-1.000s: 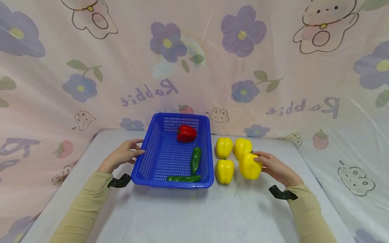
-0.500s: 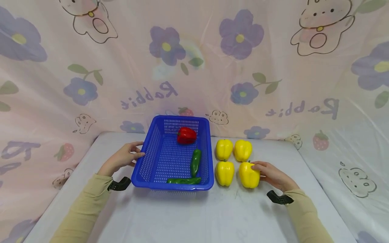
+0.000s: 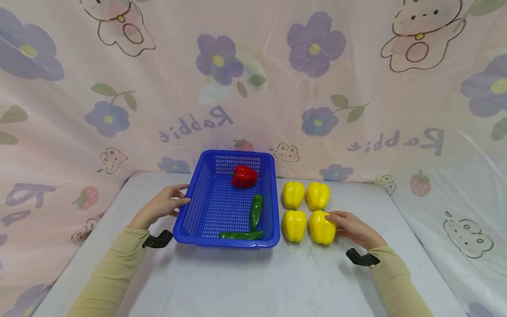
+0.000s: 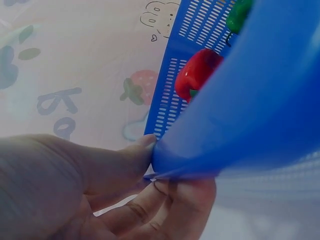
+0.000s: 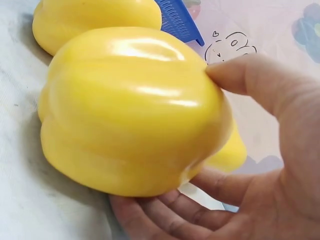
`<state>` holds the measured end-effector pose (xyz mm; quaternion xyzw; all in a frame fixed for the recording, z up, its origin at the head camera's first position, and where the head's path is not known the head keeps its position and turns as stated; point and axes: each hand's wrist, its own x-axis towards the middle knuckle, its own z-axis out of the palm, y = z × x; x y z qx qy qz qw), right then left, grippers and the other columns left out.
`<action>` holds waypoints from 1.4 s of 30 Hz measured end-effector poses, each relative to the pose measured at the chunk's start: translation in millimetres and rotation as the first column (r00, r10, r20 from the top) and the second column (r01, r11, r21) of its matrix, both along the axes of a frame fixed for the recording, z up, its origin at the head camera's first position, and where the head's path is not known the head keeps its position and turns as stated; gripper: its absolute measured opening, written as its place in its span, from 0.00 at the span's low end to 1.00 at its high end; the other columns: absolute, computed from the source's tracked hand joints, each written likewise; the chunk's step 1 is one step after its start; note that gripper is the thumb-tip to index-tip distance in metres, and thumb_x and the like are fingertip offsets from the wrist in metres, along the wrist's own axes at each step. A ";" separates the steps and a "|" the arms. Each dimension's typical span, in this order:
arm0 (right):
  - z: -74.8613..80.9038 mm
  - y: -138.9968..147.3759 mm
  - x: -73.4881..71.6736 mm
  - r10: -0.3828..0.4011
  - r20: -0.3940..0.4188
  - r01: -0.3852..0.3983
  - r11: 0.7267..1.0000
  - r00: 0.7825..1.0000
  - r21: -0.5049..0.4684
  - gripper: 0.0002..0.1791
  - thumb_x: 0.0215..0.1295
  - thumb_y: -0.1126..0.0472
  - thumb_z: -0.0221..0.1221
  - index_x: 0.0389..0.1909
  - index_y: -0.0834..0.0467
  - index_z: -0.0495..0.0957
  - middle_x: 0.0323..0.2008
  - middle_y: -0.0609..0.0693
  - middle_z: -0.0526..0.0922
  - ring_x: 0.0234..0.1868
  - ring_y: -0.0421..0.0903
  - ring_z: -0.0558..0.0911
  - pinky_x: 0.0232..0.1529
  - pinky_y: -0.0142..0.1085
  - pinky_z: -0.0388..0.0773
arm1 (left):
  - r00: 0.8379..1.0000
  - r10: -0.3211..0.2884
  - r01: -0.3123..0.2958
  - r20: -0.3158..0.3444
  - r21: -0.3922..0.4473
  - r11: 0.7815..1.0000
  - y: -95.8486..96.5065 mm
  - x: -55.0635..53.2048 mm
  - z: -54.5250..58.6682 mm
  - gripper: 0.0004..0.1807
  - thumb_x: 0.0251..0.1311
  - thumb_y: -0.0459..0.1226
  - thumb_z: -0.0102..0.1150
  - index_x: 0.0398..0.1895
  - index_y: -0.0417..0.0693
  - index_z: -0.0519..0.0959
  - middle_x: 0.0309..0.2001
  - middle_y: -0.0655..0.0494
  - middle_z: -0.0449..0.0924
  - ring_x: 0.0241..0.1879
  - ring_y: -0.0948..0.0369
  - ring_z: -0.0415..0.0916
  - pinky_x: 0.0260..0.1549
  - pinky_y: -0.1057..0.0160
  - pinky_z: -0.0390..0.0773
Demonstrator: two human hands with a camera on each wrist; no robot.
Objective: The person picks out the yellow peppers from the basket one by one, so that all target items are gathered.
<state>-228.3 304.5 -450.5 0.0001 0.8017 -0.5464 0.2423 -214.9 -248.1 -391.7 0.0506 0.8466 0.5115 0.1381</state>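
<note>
A blue plastic basket (image 3: 222,242) stands on the white table, holding a red bell pepper (image 3: 244,176) and two long green peppers, one upright along the right side (image 3: 256,211) and one across the near side (image 3: 240,235). My left hand (image 3: 160,206) pinches the basket's left rim between thumb and fingers, as the left wrist view shows. My right hand (image 3: 355,228) grips a yellow bell pepper (image 5: 135,110), thumb on top and fingers beneath its side. That pepper is the near right one of a square of yellow bell peppers right of the basket.
The other yellow bell peppers stand close by: near left (image 3: 294,226), far left (image 3: 293,194) and far right (image 3: 318,196). A printed curtain (image 3: 261,88) hangs behind the table (image 3: 237,286). Bare tabletop shows in front of the basket.
My right hand has brought the yellow bell pepper down and toward me, then slightly left, beside the near left one. My left hand stays on the basket rim.
</note>
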 end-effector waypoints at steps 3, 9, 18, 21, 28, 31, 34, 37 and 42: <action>2.3 1.0 -0.6 0.009 -0.013 -0.008 1.000 1.000 0.014 0.40 0.69 0.44 0.53 0.66 0.73 0.59 0.60 0.64 0.67 0.52 0.52 0.74 0.55 0.46 0.73 | 1.000 -0.003 0.003 -0.004 0.007 1.000 1.1 -0.9 0.1 0.33 0.69 0.32 0.51 0.72 0.31 0.50 0.43 0.38 0.71 0.33 0.55 0.79 0.32 0.54 0.84; 5.3 3.1 -0.1 0.012 -0.029 -0.012 1.000 1.000 0.015 0.38 0.69 0.45 0.54 0.64 0.73 0.61 0.59 0.63 0.70 0.51 0.51 0.74 0.54 0.45 0.74 | 1.000 -0.011 0.011 -0.012 0.001 1.000 2.9 -3.2 0.1 0.33 0.69 0.32 0.51 0.72 0.32 0.50 0.43 0.37 0.71 0.33 0.53 0.80 0.32 0.54 0.84; 3.6 4.4 3.4 0.002 -0.023 -0.001 0.999 1.000 0.046 0.40 0.69 0.44 0.54 0.65 0.74 0.61 0.60 0.64 0.69 0.51 0.51 0.74 0.54 0.46 0.74 | 1.000 -0.015 0.015 -0.008 -0.007 1.000 5.9 -2.2 1.6 0.34 0.69 0.33 0.51 0.72 0.32 0.50 0.43 0.38 0.72 0.33 0.54 0.79 0.32 0.54 0.84; 3.6 5.6 4.1 -0.004 -0.021 0.005 1.000 1.000 0.031 0.40 0.69 0.44 0.54 0.65 0.74 0.61 0.61 0.64 0.68 0.52 0.51 0.74 0.55 0.46 0.74 | 1.000 -0.019 0.019 -0.011 -0.003 1.000 5.9 -2.5 1.2 0.34 0.69 0.33 0.51 0.73 0.33 0.49 0.43 0.38 0.72 0.33 0.54 0.79 0.32 0.53 0.83; 3.0 5.2 4.4 -0.014 -0.023 0.015 1.000 1.000 0.015 0.40 0.69 0.44 0.54 0.65 0.74 0.61 0.59 0.63 0.70 0.51 0.51 0.74 0.54 0.45 0.75 | 0.998 -0.046 0.046 -0.037 0.007 0.999 0.3 -0.6 -3.6 0.34 0.70 0.35 0.49 0.73 0.34 0.48 0.42 0.39 0.74 0.34 0.53 0.79 0.32 0.54 0.83; 1.4 4.8 3.7 -0.023 -0.023 0.024 1.000 0.999 0.013 0.39 0.68 0.44 0.54 0.64 0.74 0.62 0.59 0.62 0.70 0.51 0.51 0.74 0.53 0.44 0.75 | 0.996 -0.069 0.069 -0.063 0.008 0.998 -2.9 1.3 -3.7 0.34 0.70 0.35 0.50 0.73 0.32 0.48 0.41 0.39 0.74 0.34 0.52 0.79 0.31 0.54 0.83; -0.2 6.5 3.1 -0.014 -0.031 0.014 1.000 0.999 0.017 0.40 0.68 0.43 0.54 0.65 0.74 0.61 0.62 0.65 0.67 0.55 0.54 0.73 0.54 0.45 0.74 | 0.993 -0.085 0.086 -0.080 0.009 0.996 -4.4 2.4 -2.9 0.34 0.70 0.34 0.50 0.72 0.30 0.48 0.41 0.39 0.74 0.34 0.52 0.80 0.31 0.54 0.83; -0.8 10.3 2.6 -0.007 -0.039 0.007 1.000 0.999 0.020 0.40 0.69 0.43 0.54 0.66 0.73 0.60 0.64 0.67 0.64 0.58 0.56 0.72 0.56 0.47 0.73 | 0.992 -0.093 0.094 -0.087 0.003 0.996 -5.5 2.0 -4.0 0.33 0.70 0.34 0.49 0.72 0.30 0.49 0.41 0.39 0.75 0.35 0.52 0.80 0.32 0.54 0.83; 3.3 19.6 4.1 0.028 -0.069 -0.027 0.999 0.997 0.026 0.38 0.70 0.45 0.52 0.66 0.71 0.59 0.63 0.67 0.66 0.57 0.56 0.74 0.57 0.48 0.73 | 0.988 -0.108 0.107 -0.111 -0.014 0.994 -10.5 2.3 -6.2 0.31 0.71 0.35 0.48 0.71 0.30 0.51 0.42 0.39 0.76 0.36 0.52 0.80 0.34 0.54 0.83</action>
